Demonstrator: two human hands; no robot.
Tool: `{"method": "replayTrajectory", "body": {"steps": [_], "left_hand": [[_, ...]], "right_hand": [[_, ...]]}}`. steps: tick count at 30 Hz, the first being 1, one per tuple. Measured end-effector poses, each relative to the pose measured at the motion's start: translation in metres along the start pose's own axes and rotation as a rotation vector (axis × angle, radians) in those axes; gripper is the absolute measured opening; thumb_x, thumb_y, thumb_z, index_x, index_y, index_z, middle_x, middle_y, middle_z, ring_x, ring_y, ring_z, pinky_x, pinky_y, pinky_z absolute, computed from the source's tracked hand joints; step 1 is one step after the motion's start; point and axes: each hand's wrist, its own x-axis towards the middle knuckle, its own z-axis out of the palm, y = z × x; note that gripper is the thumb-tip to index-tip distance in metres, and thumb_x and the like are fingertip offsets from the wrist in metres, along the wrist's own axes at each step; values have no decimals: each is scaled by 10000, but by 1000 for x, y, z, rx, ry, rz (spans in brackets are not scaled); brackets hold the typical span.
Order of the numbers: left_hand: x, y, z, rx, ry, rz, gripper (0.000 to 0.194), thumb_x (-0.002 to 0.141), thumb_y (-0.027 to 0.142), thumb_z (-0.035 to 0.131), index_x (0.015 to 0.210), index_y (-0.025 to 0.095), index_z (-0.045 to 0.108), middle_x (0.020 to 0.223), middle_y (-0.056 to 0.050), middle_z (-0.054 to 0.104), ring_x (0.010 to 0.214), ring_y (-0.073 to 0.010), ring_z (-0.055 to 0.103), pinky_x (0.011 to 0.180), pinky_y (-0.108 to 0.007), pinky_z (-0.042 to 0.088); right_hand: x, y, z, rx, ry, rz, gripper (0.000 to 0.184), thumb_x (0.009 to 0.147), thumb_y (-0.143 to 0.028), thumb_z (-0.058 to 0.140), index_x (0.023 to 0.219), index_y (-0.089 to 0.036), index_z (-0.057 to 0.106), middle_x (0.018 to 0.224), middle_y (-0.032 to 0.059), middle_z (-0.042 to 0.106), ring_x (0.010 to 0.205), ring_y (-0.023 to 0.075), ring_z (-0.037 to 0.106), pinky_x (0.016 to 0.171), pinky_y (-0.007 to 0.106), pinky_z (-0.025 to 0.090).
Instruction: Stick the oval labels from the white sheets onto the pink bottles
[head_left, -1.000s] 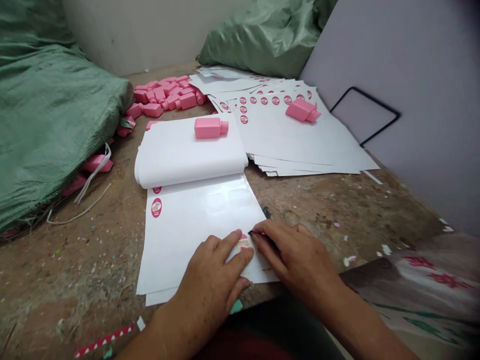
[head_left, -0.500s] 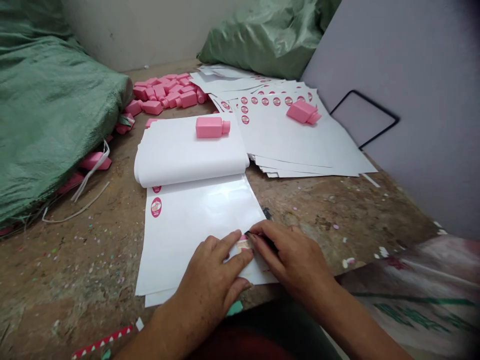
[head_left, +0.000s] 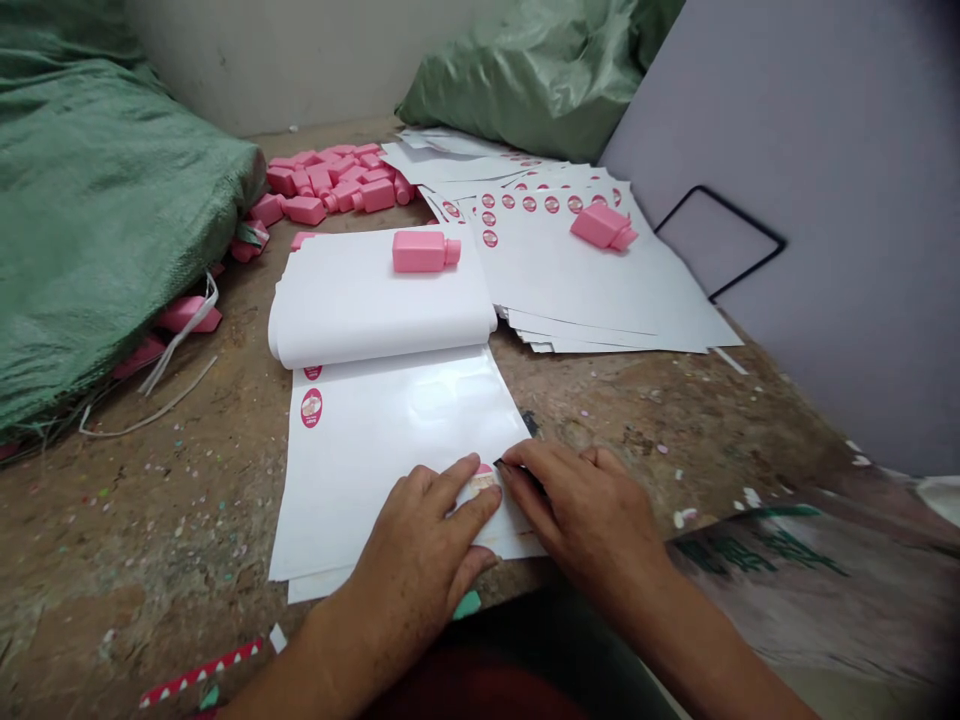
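My left hand point(head_left: 424, 535) lies on a white label sheet point(head_left: 375, 460), fingers stretched out flat over an oval pink-and-white label point(head_left: 482, 482) near its lower right corner. My right hand point(head_left: 581, 500) is closed in a pinch round a small dark thin tool point(head_left: 500, 463). Its tip touches or hovers just beside the label's upper right edge; I cannot tell which. Most of the tool is hidden by the fingers. One red oval label point(head_left: 311, 408) sits at the sheet's left edge. The sheet's upper part is folded back under a pink bottle point(head_left: 420, 252).
Further label sheets point(head_left: 600, 290) lie at the back right under another pink bottle point(head_left: 604, 227). Many pink bottles point(head_left: 330, 180) are heaped behind. A green sack point(head_left: 112, 230) bulges at the left, another green sack point(head_left: 532, 80) at the back. A grey panel point(head_left: 840, 220) borders the right.
The view has shifted slightly. My right fingers have rolled a little, and less of the dark tool shows between them. My left hand stays on the sheet beside the label.
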Motion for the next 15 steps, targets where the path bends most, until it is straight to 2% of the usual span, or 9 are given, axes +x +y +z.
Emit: {"method": "replayTrajectory", "body": {"steps": [4,9,12,15], "left_hand": [[1,0,-2,-13,-35,-4,478,851,271,645,1309,159,568,1448,-151,518,993,-295,548,865,-489,530],[2,-3,-2,-66,-33,-14,460,851,265,642,1294,149,592,1442,-172,519,1020,-318,566,880,-509,521],[0,-5,-5,-183,-2,-32,409,855,274,638,1242,144,624,1422,-175,533,1092,-318,567,949,-502,493],[-2,-7,-12,-381,50,-152,363,885,242,574,1234,150,608,1357,-159,574,1108,-261,580,969,-432,488]], "right_hand": [[1,0,0,66,-27,24,221,961,-166,459,794,-201,600,675,4,666,567,185,581,617,324,294],[0,6,-1,289,-127,137,161,945,-216,489,850,-222,618,737,-9,700,631,175,619,613,301,360],[-3,10,0,395,-194,192,178,949,-259,477,908,-234,647,805,-2,730,689,184,657,626,292,429],[-6,10,1,324,-165,187,255,960,-258,448,1082,-212,667,983,60,757,816,228,702,689,332,480]]}}
